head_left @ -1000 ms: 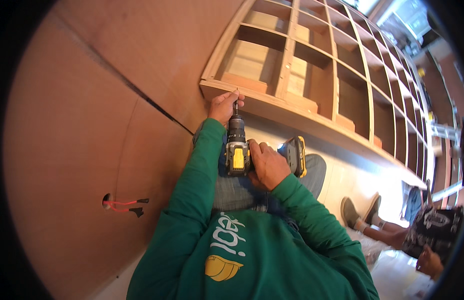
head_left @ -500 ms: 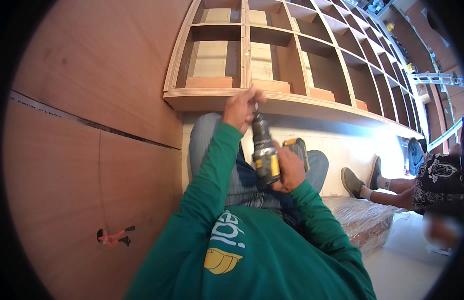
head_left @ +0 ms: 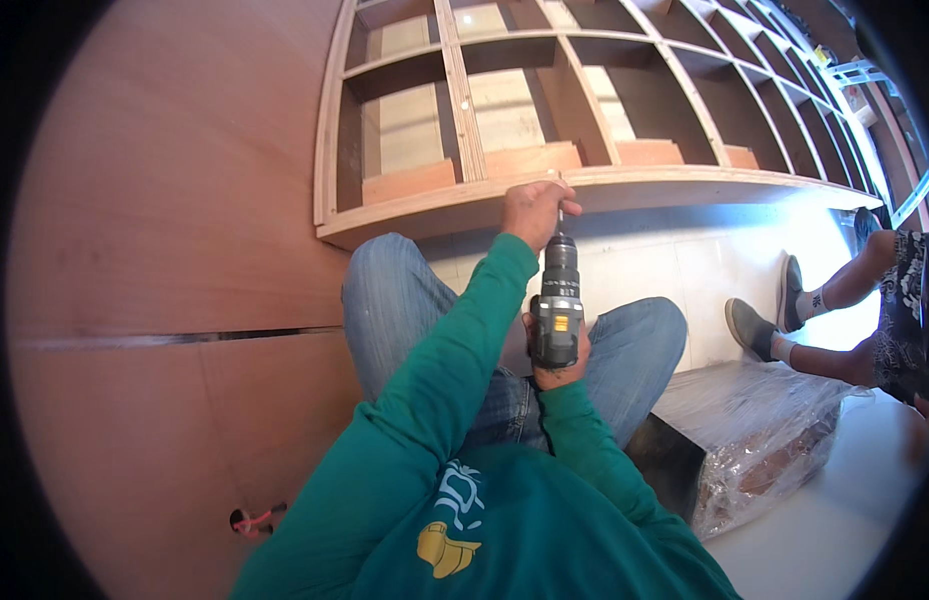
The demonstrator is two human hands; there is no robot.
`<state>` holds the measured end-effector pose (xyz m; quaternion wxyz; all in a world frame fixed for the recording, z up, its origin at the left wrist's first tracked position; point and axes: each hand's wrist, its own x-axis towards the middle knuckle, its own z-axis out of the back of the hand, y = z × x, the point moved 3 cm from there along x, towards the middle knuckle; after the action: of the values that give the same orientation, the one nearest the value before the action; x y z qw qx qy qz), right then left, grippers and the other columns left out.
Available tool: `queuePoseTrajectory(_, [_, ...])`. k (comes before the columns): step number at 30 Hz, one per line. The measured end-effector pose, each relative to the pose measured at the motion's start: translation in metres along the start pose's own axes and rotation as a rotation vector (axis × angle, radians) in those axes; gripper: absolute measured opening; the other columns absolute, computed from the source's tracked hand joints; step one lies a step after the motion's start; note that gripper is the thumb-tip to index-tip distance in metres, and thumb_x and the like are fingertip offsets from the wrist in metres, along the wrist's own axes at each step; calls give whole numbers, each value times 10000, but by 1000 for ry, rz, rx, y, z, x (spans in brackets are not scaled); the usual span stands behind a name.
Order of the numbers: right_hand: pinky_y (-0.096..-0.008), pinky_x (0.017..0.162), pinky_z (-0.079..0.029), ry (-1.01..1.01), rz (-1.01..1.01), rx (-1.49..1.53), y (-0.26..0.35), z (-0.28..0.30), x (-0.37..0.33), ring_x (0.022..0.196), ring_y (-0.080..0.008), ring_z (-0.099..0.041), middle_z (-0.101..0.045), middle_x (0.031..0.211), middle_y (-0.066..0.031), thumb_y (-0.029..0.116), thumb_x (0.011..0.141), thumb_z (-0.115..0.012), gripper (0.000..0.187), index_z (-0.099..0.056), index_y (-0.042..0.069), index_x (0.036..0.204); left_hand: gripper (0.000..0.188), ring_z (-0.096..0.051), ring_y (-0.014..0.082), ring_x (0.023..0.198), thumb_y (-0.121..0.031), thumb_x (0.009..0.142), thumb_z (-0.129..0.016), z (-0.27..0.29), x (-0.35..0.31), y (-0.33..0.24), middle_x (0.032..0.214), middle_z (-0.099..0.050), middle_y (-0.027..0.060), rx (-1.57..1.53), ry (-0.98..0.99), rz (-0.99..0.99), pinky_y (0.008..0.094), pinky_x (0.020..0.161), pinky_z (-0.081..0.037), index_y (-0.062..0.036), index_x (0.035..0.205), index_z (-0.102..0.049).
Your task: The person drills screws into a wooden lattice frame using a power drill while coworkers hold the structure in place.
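Note:
My right hand (head_left: 569, 372) is wrapped round the grip of a black and yellow cordless drill (head_left: 559, 310), which points away from me toward the wooden frame. At the drill's tip, my left hand (head_left: 534, 212) has its fingers pinched together round the bit's end. Whatever sits between those fingers is too small to make out. Both hands are just this side of the front board (head_left: 624, 185) of a large wooden grid frame (head_left: 471, 120) with several square compartments. The left fingertips are close to that board's upper edge.
A large brown wood panel (head_left: 164, 200) with a dark seam stands at my left, and pink-handled pliers (head_left: 254, 520) show at its lower part. Right of my knees lies a plastic-wrapped bundle (head_left: 764, 430). Another person's legs (head_left: 824, 365) stretch in from the right, near a ladder (head_left: 854, 75).
The drill has swung from a leftward tilt to nearly straight ahead. Both hands have moved a little rightward along the front board, and the view has shifted, showing more of the wrapped bundle.

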<state>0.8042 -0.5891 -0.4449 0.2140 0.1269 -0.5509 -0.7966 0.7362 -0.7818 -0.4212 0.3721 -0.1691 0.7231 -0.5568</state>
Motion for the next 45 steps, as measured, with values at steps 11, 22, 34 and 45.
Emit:
queuePoseTrajectory(11, [-472, 930, -498, 721, 281, -412, -15, 34, 32, 1055, -394, -617, -614, 1061, -160, 85, 771, -777, 630, -543, 100, 1356, 293, -461, 57, 543, -342, 1063, -582, 77, -28, 74, 862, -745, 64, 1, -224, -7, 243, 460, -361, -79, 1026, -706])
queuePoseTrajectory(22, [-473, 867, -503, 576, 329, -778, -28, 7, 14, 988, -358, -653, -632, 974, -124, 97, 870, -651, 332, -550, 117, 1186, 321, -610, 130, 779, -320, 1058, -572, 90, 2, 128, 906, -782, 106, 66, -155, -30, 290, 765, -452, -50, 999, -735])
queuePoseTrajectory(34, [-446, 811, -558, 622, 421, -726, -43, -1, 24, 930, -332, -695, -661, 967, -111, 173, 566, -935, 733, -529, 125, 1173, 258, -435, 69, 603, -301, 1042, -578, 96, 10, 134, 871, -766, 80, -50, -209, -40, 268, 573, -357, -76, 995, -696])
queuePoseTrajectory(45, [-445, 809, -559, 584, 447, -719, -45, 0, 25, 916, -326, -698, -656, 947, -100, 166, 599, -904, 673, -534, 136, 1161, 244, -408, 73, 568, -306, 1043, -583, 94, 13, 136, 874, -760, 80, -105, -168, -5, 265, 542, -345, -91, 979, -680])
